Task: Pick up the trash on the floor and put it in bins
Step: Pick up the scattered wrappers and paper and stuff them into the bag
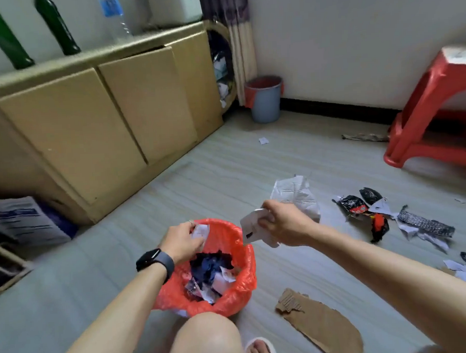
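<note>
A bin lined with a red bag [239, 290] stands on the floor in front of my knee, holding paper and dark scraps. My left hand [182, 241], with a black watch on the wrist, hovers over the bin's far rim and pinches a small white paper scrap [201, 231]. My right hand [283, 223] grips a white paper piece [251, 229] just right of the bin's rim. Behind that hand, a crumpled white sheet [294, 193] lies on the floor. Torn black, red and white wrappers [375, 215] are scattered to the right.
A torn cardboard strip [321, 322] lies near my right foot. A small paper bit [263, 140] sits farther off, near a grey bin [264, 100] by the curtain. A red plastic stool [434, 108] stands at right, a tan cabinet [96, 121] at left.
</note>
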The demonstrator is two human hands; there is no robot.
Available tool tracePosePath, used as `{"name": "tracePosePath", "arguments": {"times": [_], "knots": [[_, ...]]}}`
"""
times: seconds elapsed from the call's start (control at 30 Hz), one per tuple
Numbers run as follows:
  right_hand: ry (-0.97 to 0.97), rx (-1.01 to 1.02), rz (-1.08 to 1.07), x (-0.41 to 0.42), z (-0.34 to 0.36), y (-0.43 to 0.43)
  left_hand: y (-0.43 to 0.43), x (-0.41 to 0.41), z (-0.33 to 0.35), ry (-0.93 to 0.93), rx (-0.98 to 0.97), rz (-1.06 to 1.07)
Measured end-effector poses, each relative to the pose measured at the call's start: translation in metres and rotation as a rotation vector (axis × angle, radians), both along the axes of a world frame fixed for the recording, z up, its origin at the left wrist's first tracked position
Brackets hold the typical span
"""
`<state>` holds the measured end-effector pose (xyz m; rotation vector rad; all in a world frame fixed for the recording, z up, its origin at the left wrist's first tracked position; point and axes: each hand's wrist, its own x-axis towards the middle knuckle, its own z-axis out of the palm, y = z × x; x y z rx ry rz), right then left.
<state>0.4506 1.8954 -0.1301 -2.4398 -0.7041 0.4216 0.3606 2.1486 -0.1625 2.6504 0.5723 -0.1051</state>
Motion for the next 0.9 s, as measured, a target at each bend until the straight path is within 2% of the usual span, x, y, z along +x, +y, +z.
{"name": "tracePosePath", "arguments": {"times": [0.07,0.17,0.3,0.4,0.5,0.73,0.9], "knots": [[0.086,0.029,0.04,-0.012,0.001,0.031,0.011,-0.025,-0.013,0.042,-0.095,0.079],[0.114,-0.005,0.061,-0.019,-0.01,0.051,0.012,-0.044,-0.021,0.111,-0.129,0.049],[-0.033,-0.162,0.112,-0.023,-0.014,0.047,0.015,-0.055,-0.009,0.089,-0.138,0.009],[-0.161,-0.307,0.184,-0.018,-0.005,0.024,0.008,-0.049,0.004,0.032,-0.115,-0.043],[-0.215,-0.368,0.179,-0.012,0.009,-0.01,-0.013,-0.031,0.02,-0.011,-0.113,-0.107],[-0.186,-0.277,-0.051,-0.007,0.023,-0.109,-0.093,0.04,0.035,-0.023,-0.127,-0.278],[-0.104,-0.132,-0.265,0.016,-0.02,-0.158,-0.138,0.099,0.005,0.029,-0.043,-0.383]]}}
